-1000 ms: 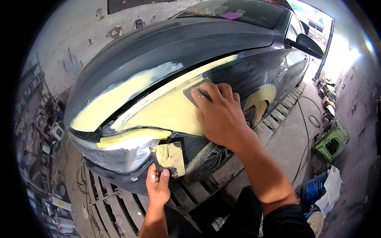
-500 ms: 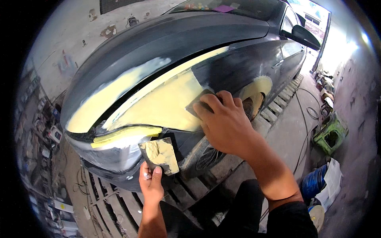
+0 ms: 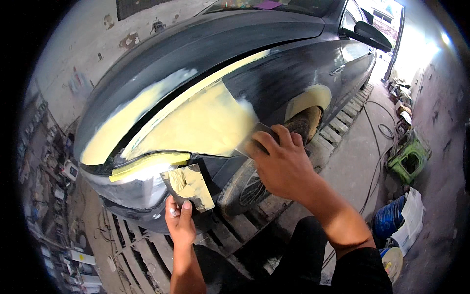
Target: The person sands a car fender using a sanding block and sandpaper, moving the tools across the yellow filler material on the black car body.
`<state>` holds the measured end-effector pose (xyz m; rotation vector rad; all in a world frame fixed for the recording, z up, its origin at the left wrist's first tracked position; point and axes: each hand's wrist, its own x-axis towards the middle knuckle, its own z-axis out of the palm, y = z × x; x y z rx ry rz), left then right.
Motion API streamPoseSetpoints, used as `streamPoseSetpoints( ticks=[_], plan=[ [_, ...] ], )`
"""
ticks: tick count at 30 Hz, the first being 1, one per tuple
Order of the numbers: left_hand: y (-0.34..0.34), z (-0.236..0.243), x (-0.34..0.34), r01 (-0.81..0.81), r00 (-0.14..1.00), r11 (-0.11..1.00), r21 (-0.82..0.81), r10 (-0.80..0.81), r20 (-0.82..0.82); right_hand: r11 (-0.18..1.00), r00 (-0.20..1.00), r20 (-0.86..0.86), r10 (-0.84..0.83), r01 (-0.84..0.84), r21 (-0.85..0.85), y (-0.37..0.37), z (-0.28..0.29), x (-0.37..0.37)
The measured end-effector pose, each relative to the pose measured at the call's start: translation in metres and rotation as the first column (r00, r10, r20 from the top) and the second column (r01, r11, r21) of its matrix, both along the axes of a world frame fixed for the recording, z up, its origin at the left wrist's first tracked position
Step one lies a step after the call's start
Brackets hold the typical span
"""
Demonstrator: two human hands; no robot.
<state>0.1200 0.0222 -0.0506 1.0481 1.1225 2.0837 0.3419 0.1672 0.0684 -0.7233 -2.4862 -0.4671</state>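
My right hand (image 3: 285, 164) grips a thin dark putty spreader (image 3: 255, 131), its edge against the right end of a broad patch of pale yellow filler (image 3: 196, 122) on the front fender of a dark car (image 3: 274, 68). The fingers hide part of the spreader. Lower and to the left, my left hand (image 3: 181, 223) pinches a flat square putty board (image 3: 199, 201) by its lower edge. A lump of yellow filler (image 3: 182, 180) lies spread on this board. Yellow tape (image 3: 147, 166) runs along the top of the headlight, just beyond the board.
The car's front wheel (image 3: 245, 188) is below my right hand, above wooden slats (image 3: 142, 257). To the right are a cable (image 3: 377, 147), a green plastic crate (image 3: 410, 156) and a blue bucket (image 3: 389, 218). A cluttered shelf (image 3: 41, 161) lines the left.
My right hand has drawn the spreader slightly downward toward the fender's lower edge. The filler's right end now reaches farther out with a smeared edge. The view has shifted a little.
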Motion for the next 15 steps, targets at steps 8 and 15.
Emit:
streamPoseSetpoints(
  ticks=[8, 15],
  plan=[
    [0.000, -0.004, -0.004, -0.018, 0.999, 0.999, -0.035, 0.016, -0.052, 0.999, 0.973, -0.232, 0.008, 0.000, 0.035, 0.022, 0.035, -0.006],
    [-0.001, -0.003, -0.001, -0.044, 0.994, 0.999, -0.027, 0.041, -0.096, 0.998, 0.942, -0.331, 0.055, -0.043, 0.045, 0.048, 0.044, -0.042]
  ],
)
